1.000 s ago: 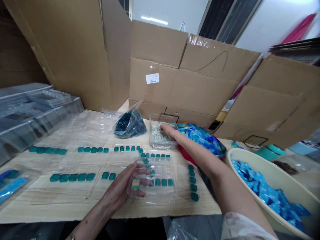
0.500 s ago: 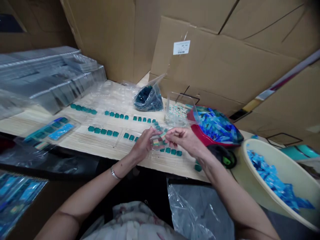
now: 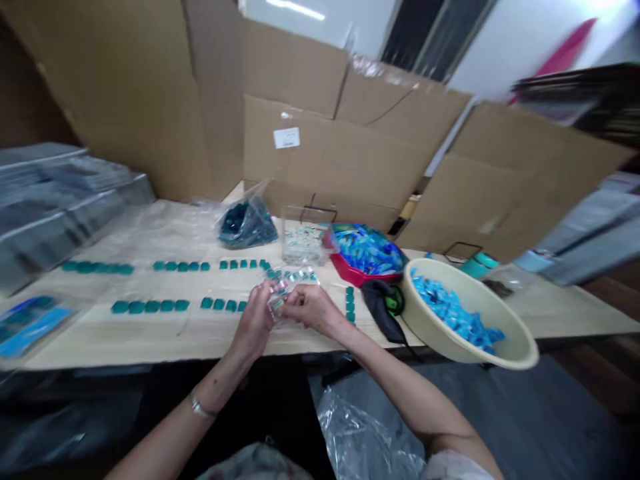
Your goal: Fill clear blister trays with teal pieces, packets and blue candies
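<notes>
My left hand (image 3: 254, 321) and right hand (image 3: 313, 309) pinch a small clear plastic piece (image 3: 277, 300) above the desk (image 3: 150, 340); a slipped grip could drop it onto the nearby rows of teal tiles (image 3: 220, 305), scattering them.

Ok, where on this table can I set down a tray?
Bare wood runs along the front of the table, below the lower teal row, and right of the cream basin. Crowded: the left hand and right hand on the clear pack, the clear box, the red tray.
</notes>
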Demonstrator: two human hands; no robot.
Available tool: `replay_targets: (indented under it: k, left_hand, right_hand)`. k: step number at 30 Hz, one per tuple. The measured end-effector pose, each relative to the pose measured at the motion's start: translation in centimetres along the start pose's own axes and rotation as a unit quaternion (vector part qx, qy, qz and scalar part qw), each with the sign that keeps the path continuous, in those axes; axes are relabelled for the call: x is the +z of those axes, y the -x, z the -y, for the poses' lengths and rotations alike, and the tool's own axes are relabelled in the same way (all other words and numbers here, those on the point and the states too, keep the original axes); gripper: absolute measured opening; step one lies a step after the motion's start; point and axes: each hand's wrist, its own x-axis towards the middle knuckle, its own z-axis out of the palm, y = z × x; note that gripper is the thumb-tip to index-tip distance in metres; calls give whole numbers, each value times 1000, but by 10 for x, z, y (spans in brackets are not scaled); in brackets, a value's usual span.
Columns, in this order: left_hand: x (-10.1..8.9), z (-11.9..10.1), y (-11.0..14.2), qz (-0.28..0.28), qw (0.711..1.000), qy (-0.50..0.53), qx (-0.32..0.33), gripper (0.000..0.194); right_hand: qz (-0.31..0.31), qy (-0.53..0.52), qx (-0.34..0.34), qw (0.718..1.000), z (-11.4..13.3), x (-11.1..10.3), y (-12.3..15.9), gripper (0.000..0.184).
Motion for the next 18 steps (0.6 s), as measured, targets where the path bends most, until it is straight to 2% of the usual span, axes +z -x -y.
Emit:
replay_targets:
  k: [4, 6, 8, 9, 10, 12, 13, 15, 18]
  left_hand:
    - [0, -4, -2, 32, 999, 14, 23, 26]
    - [1, -6, -1, 31, 999, 11, 13, 24]
    - [1, -8, 2, 34, 999, 5, 6, 22]
    - [1, -9, 4, 36, 999, 2, 2, 21]
    - [0, -10, 6, 34, 999, -3, -2, 21]
    - [-5, -14, 12, 24, 1000, -13, -12, 21]
    - [-8, -16, 15, 17, 1000, -17, -16, 21]
    - [-15, -21, 20, 4, 999, -28, -21, 21]
    - [-23, -26, 26, -12, 999, -45, -28, 22]
  right_hand:
    - [-91, 130, -82, 984, 6, -35, -28, 26]
    - [-171, 194, -124, 958, 9, -57, -55, 29]
    - [-235, 255, -136, 928, 7, -79, -87, 24]
    - [-237, 282, -136, 920, 3, -89, -101, 23]
    - [-232, 310, -129, 913, -2, -99, -113, 33]
    - [-239, 358, -68, 900, -16, -121, -125, 51]
    - [-249, 374, -21, 893, -24, -133, -126, 51]
    - [-264, 387, 76, 880, -40, -157, -117, 36]
    - [-245, 384, 125, 882, -61, -184, -97, 26]
